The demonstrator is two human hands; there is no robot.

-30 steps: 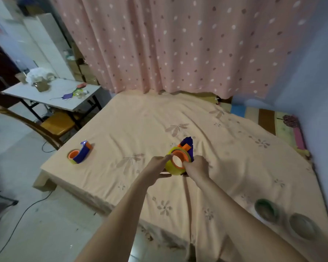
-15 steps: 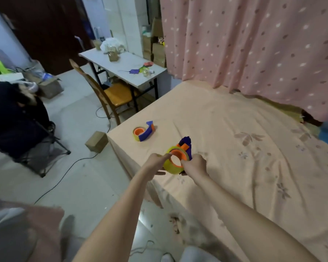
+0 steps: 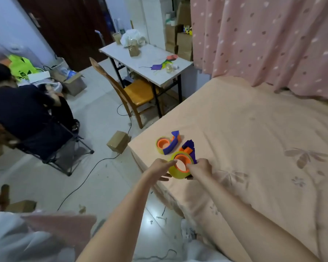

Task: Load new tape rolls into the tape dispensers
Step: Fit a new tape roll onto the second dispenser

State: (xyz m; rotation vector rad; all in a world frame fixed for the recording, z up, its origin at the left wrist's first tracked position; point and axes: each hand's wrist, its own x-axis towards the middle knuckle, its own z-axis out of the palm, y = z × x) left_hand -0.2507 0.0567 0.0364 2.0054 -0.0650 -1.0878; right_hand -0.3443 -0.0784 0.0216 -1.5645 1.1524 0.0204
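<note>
Here, both hands are gripping one tape dispenser [image 3: 182, 163] over the bed [image 3: 254, 138] corner: the left hand [image 3: 159, 168] is pinching its yellowish tape roll [image 3: 175, 172], the right hand [image 3: 200, 168] (fingers curled) is holding its purple body. A second dispenser [image 3: 168, 143] is lying just beyond on the bed.

Dim, even indoor light with soft shadows; slight overall blur (worst at the bottom-left corner), wide-angle bending at edges.

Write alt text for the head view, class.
Both hands, left and right, hold a dispenser with a yellow tape roll over the corner of a bed. A second loaded dispenser lies just beyond.
</note>
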